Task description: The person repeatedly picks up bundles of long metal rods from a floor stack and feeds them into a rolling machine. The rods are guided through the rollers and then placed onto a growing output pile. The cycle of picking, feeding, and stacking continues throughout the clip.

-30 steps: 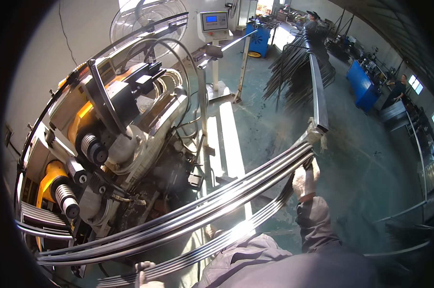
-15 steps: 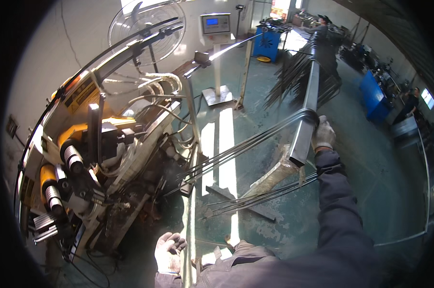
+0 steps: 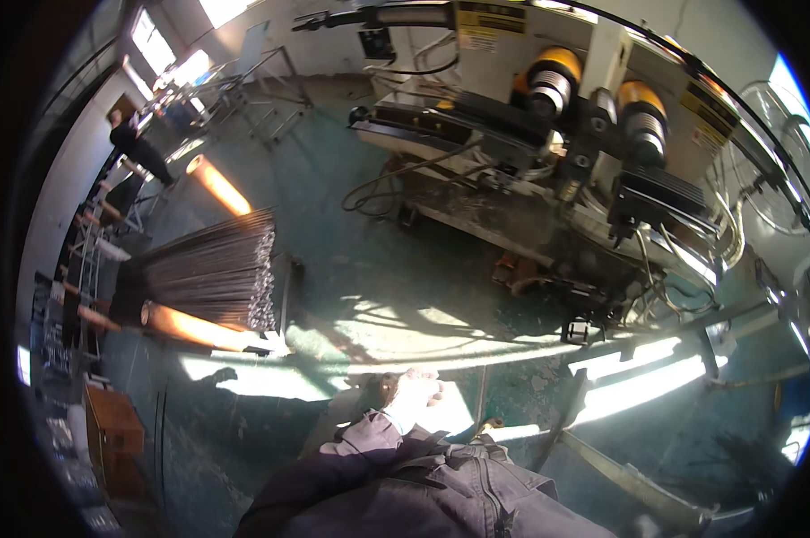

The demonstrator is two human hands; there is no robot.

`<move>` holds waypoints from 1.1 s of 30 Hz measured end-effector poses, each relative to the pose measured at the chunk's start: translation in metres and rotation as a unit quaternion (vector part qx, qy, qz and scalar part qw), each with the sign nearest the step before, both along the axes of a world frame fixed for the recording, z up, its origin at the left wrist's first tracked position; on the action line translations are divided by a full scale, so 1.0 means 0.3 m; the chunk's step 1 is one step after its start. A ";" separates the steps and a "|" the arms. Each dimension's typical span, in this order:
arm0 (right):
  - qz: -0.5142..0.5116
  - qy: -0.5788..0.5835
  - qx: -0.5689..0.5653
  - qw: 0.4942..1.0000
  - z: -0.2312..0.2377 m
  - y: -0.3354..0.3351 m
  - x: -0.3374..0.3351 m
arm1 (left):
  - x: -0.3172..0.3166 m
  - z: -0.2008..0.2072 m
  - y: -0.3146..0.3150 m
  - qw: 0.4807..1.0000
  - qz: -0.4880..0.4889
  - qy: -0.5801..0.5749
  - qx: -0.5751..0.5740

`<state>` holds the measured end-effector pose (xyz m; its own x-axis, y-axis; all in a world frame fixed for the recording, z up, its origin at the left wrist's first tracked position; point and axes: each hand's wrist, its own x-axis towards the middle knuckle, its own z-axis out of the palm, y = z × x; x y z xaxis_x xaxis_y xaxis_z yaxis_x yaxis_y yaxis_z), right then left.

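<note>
Big bundle of thin metal rods is on my L side, well apart from my L hand, cut ends facing R, i.e. toward the middle of the floor. It sits b/w two tan tubes lit by the sun, one on the far side, one on the near side. My L hand's up in front of my jacket, forearm bent across from the L; glare washes it out, so can't tell if the fingers are spread, pressed together or pinching smth. R hand's out of view, can't tell its fingers either. Ahead, slightly R, is the mach. w/ 2 yellow-collared cylinders and pale hoses on its R end. Pale beam lies low on my R, w/ a blurry dark cluster nr it. Orange-brown box is far L, lower down. Another person in dark clothes is in the L bg, past the rods. Green floor has bright sun patches.
</note>
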<state>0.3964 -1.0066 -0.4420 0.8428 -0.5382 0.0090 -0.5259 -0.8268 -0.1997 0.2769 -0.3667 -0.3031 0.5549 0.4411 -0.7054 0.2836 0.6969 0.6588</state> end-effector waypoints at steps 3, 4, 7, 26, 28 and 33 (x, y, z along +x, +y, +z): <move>0.099 0.271 0.103 0.952 -0.160 0.477 -0.052 | -0.239 -0.083 0.120 0.998 0.054 -0.013 0.011; 0.175 0.295 0.115 0.932 -0.168 0.646 -0.031 | -0.320 -0.113 0.153 0.997 0.066 -0.036 0.018; 0.460 0.263 0.102 0.842 -0.127 1.274 0.066 | -0.571 -0.190 0.306 0.972 -0.051 -0.057 0.222; 0.858 0.218 0.050 0.462 0.220 3.959 -0.846 | -1.484 -0.048 0.886 0.781 0.617 0.097 -0.009; 0.869 0.225 0.019 0.440 0.163 4.130 -0.950 | -1.453 -0.077 0.870 0.773 0.623 0.107 -0.055; 0.919 0.153 -0.039 0.362 -0.008 4.468 -1.148 | -1.380 -0.061 1.001 0.786 0.576 0.218 -0.059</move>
<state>0.0520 0.3338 -0.4445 -0.2536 0.9253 -0.2819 0.9388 0.1653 -0.3021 -0.1371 -0.0662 -0.3214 -0.4704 0.3913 -0.7910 -0.3982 0.7058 0.5859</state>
